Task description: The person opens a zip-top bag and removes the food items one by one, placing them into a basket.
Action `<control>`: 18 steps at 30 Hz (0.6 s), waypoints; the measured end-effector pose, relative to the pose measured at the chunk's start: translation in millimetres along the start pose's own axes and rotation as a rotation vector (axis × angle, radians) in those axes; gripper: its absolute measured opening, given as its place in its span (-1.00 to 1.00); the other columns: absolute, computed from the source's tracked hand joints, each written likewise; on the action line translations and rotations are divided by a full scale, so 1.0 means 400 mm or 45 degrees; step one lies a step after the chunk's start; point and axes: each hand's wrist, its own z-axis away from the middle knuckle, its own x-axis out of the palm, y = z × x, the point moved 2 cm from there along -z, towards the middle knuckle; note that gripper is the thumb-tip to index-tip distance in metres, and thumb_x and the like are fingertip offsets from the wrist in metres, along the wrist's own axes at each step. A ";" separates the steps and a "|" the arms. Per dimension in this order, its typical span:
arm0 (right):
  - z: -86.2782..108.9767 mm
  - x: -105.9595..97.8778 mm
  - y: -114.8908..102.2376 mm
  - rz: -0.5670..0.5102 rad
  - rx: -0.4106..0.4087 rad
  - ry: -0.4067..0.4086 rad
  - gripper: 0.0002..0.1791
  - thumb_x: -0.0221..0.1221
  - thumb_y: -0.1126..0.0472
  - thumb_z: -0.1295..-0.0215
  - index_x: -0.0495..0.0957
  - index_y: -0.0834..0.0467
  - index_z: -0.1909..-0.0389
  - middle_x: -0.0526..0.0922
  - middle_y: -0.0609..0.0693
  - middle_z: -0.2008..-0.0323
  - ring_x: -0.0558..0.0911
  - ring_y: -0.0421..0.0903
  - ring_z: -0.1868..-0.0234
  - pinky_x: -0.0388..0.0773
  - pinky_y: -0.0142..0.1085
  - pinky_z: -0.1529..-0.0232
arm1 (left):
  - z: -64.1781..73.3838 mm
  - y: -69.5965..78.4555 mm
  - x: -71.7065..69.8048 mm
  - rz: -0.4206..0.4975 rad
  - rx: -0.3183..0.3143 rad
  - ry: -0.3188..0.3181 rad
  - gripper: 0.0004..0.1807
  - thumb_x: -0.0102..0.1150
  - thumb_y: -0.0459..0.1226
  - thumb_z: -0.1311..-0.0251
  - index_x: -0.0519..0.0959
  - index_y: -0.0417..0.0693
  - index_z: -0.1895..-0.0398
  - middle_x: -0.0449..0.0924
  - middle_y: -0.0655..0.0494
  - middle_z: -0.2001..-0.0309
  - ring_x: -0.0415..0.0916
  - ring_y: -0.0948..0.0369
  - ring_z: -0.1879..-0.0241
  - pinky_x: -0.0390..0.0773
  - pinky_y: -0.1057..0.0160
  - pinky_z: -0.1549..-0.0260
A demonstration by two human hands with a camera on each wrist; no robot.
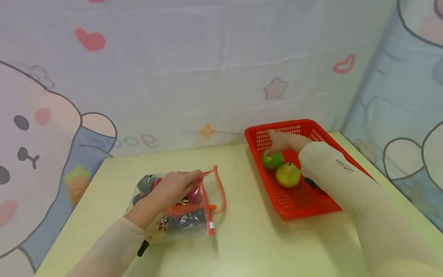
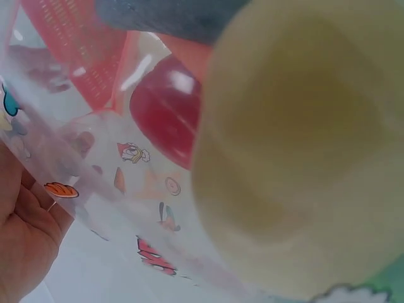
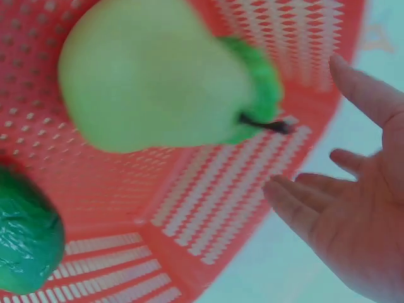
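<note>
My left hand grips the upper edge of a clear zip bag printed with cartoon figures and trimmed in red at its open mouth. Through the plastic show a carrot-like orange piece, dark grey shapes and a glossy red piece. A large pale yellowish thing fills much of the left wrist view. My right hand, fingers spread, is over a red basket. Below it lie a green fruit and a yellow-green pear; in the right wrist view it holds nothing.
Another shiny dark-green thing lies in the basket, partly out of the right wrist view. The pale table runs back to a cartoon-printed curtain, with another curtain panel along the right side.
</note>
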 end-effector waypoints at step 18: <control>0.166 0.167 -0.339 0.353 -0.559 0.237 -0.75 0.09 0.33 -0.23 0.53 0.17 0.06 0.60 0.05 0.13 0.59 -0.04 0.13 0.53 -0.25 0.08 | -0.042 -0.015 -0.011 -0.014 -0.053 -0.009 -0.82 0.08 -0.30 -0.23 0.47 0.08 0.11 0.63 0.19 0.43 0.38 0.27 0.58 0.46 0.33 0.47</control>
